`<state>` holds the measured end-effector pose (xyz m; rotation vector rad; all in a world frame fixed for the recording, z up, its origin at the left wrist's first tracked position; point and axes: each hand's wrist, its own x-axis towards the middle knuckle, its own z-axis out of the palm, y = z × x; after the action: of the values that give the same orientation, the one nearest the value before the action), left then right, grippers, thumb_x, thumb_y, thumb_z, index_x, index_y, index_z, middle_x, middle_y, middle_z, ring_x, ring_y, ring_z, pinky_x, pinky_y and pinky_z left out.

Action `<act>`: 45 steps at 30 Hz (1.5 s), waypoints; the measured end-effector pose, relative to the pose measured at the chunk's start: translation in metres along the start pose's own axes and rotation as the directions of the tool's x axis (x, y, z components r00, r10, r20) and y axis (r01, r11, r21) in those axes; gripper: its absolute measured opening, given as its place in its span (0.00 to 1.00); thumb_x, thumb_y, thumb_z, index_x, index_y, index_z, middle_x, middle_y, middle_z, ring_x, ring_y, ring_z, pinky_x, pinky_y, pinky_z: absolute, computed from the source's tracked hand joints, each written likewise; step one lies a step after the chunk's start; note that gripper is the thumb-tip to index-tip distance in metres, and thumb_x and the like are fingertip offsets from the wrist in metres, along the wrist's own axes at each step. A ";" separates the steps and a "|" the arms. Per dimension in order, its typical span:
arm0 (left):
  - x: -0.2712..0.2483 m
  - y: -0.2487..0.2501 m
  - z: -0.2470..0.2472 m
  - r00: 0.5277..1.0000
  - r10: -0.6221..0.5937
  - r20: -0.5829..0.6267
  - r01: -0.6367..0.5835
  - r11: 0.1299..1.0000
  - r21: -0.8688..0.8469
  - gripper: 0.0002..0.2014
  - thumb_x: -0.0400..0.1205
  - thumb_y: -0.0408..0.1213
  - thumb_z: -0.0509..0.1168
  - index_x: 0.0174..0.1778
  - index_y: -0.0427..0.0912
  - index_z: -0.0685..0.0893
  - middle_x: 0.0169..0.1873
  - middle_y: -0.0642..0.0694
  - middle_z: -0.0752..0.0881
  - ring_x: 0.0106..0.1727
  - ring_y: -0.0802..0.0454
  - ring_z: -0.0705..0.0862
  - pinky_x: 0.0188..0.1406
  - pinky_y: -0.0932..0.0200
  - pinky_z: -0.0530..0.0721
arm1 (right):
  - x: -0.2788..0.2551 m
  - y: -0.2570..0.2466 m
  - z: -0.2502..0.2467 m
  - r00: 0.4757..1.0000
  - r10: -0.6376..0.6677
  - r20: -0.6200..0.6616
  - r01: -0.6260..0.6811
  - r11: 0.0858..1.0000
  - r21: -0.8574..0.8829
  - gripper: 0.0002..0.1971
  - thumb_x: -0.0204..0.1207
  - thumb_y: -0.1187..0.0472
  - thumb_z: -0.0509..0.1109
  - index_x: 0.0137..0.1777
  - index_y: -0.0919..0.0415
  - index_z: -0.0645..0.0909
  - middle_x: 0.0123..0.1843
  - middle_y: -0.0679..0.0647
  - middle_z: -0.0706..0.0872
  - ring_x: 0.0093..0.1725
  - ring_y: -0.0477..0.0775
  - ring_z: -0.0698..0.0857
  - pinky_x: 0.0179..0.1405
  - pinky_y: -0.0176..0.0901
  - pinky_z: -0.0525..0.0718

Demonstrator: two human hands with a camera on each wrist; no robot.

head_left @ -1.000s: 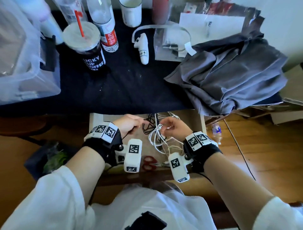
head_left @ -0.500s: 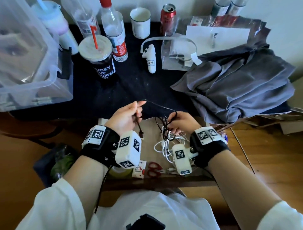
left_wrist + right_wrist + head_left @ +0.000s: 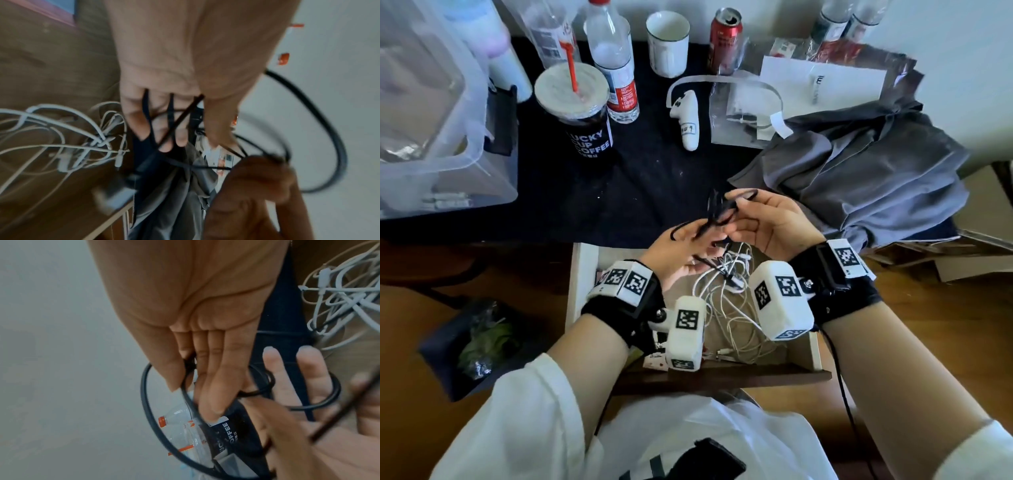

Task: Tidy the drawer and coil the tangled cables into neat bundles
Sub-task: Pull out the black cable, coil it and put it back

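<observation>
Both hands are raised over the front edge of the black table, above the open drawer. A thin black cable runs between them. Its strands loop over the fingers of my left hand, which are partly curled around them. My right hand pinches a loop of the black cable between thumb and forefinger. A tangle of white cables lies in the drawer below.
On the table stand a coffee cup, a water bottle, a white mug, a red can and a white controller. A clear plastic box sits left, grey cloth right.
Both hands have lifted the black cable out of the drawer to the table edge and turned palms up. The cable is now looped over my left fingers.
</observation>
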<state>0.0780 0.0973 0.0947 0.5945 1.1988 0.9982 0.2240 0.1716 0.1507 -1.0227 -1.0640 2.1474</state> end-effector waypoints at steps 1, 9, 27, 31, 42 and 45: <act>0.001 0.003 -0.001 0.998 -0.014 -0.069 0.009 0.997 -0.074 0.08 0.85 0.41 0.59 0.46 0.47 0.83 0.34 0.53 0.88 0.35 0.58 0.83 0.44 0.60 0.78 | 0.001 0.001 -0.001 1.000 -0.004 -0.007 0.004 1.000 0.011 0.10 0.79 0.71 0.58 0.53 0.63 0.79 0.31 0.58 0.89 0.29 0.50 0.88 0.29 0.35 0.86; -0.017 -0.005 -0.049 0.989 -0.144 -0.041 0.089 0.783 -0.616 0.25 0.85 0.52 0.49 0.25 0.47 0.77 0.13 0.53 0.66 0.15 0.60 0.65 0.25 0.64 0.78 | -0.002 0.031 -0.043 0.963 0.005 -0.268 0.006 0.999 0.040 0.14 0.79 0.72 0.60 0.62 0.60 0.76 0.29 0.53 0.87 0.26 0.47 0.84 0.28 0.33 0.84; -0.050 0.041 -0.028 0.917 0.008 0.399 0.250 0.767 -0.591 0.19 0.87 0.45 0.52 0.37 0.39 0.79 0.21 0.49 0.66 0.27 0.54 0.63 0.42 0.58 0.73 | 0.013 0.074 -0.010 1.000 0.013 -0.014 -0.019 0.758 -0.652 0.36 0.75 0.68 0.70 0.78 0.44 0.61 0.72 0.48 0.71 0.26 0.38 0.76 0.29 0.28 0.76; -0.054 0.038 -0.027 0.886 -0.034 0.462 0.326 0.754 -0.570 0.19 0.87 0.44 0.52 0.37 0.37 0.79 0.22 0.48 0.67 0.27 0.53 0.63 0.42 0.57 0.72 | 0.020 0.081 -0.002 0.998 -0.015 0.061 0.047 0.816 -0.576 0.43 0.72 0.72 0.71 0.78 0.39 0.56 0.76 0.49 0.65 0.38 0.49 0.79 0.35 0.34 0.80; -0.067 0.044 -0.030 0.883 -0.012 0.469 0.287 0.805 -0.519 0.19 0.87 0.43 0.50 0.38 0.36 0.79 0.23 0.48 0.67 0.28 0.53 0.63 0.43 0.57 0.71 | 0.030 0.078 0.016 0.994 -0.037 0.103 0.085 0.855 -0.512 0.33 0.75 0.76 0.66 0.77 0.57 0.60 0.57 0.57 0.81 0.33 0.50 0.82 0.33 0.42 0.80; -0.071 0.046 -0.042 0.904 0.028 0.426 0.246 0.780 -0.575 0.20 0.87 0.44 0.51 0.38 0.37 0.79 0.22 0.49 0.66 0.28 0.54 0.63 0.43 0.58 0.71 | 0.028 0.076 0.016 0.989 0.086 0.120 0.003 0.802 -0.597 0.05 0.80 0.71 0.62 0.53 0.65 0.77 0.33 0.52 0.78 0.24 0.37 0.76 0.25 0.25 0.73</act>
<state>0.0207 0.0519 0.1545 0.1803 0.4636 1.0261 0.1862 0.1427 0.0830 -1.1732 -1.8847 1.9706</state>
